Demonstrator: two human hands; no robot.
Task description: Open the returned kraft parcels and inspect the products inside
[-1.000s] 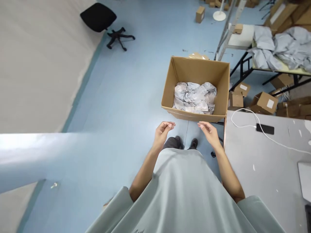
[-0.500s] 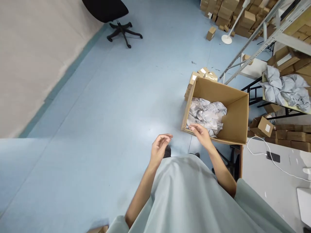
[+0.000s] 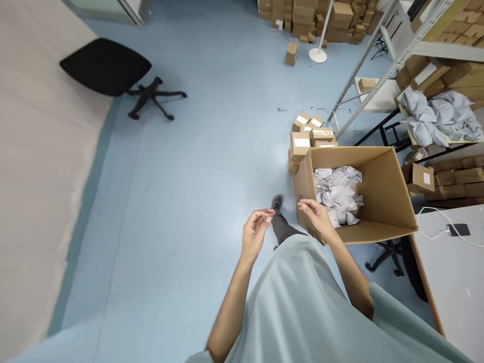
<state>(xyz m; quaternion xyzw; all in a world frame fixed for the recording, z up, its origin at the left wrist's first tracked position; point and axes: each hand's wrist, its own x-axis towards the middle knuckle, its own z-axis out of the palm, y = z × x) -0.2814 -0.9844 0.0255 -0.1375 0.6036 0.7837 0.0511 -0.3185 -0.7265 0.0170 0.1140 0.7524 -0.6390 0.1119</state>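
My left hand [image 3: 255, 233] is held out in front of my body, above the blue floor, fingers loosely bent and thumb a little apart from them. Nothing shows in it. My right hand [image 3: 316, 218] has its fingers stretched forward and slightly curved, also with nothing visible between them. It overlaps the near left side of a large open cardboard box [image 3: 389, 194] in view; whether it touches the box I cannot tell. Crumpled grey-white plastic mailing bags [image 3: 340, 194] lie inside that box.
Small labelled cartons [image 3: 301, 146] are stacked behind the box. A metal shelf [image 3: 393, 70] and a desk [image 3: 454, 272] with a phone [image 3: 459, 230] stand right. A black office chair [image 3: 108, 65] is at the left wall. More cartons [image 3: 302, 20] line the back.
My view has shifted as I step forward: the chair has moved left and lower in the picture, the box lower and rightward. Both hands keep nearly the same pose.
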